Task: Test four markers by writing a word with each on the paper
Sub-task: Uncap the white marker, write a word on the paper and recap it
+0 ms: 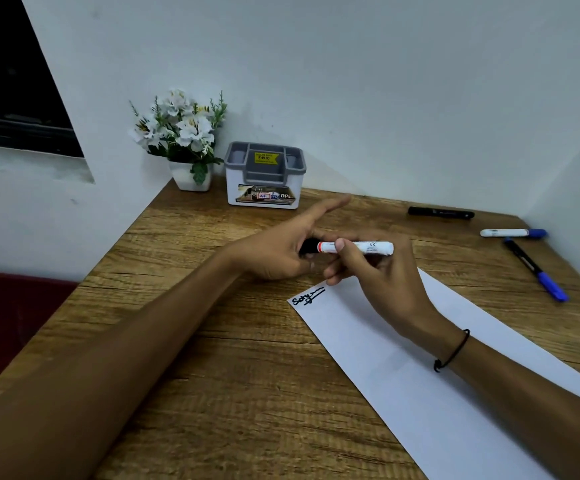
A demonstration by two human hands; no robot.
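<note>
I hold a white marker (368,247) level above the table, just beyond the paper's far corner. My right hand (382,282) grips its barrel. My left hand (278,247) closes on its black cap (309,246), index finger stretched out. A white sheet of paper (454,368) lies slanted on the wooden table (229,358), with one black handwritten word (308,296) at its far corner. Three more markers lie capped at the right: a black one (441,213), a white one with a blue cap (512,232), and a dark one with a blue cap (536,268).
A white and grey pen holder (265,174) stands against the back wall, beside a small white pot of artificial flowers (181,133). Walls close in the table at the back and right. A dark window (11,81) is at upper left.
</note>
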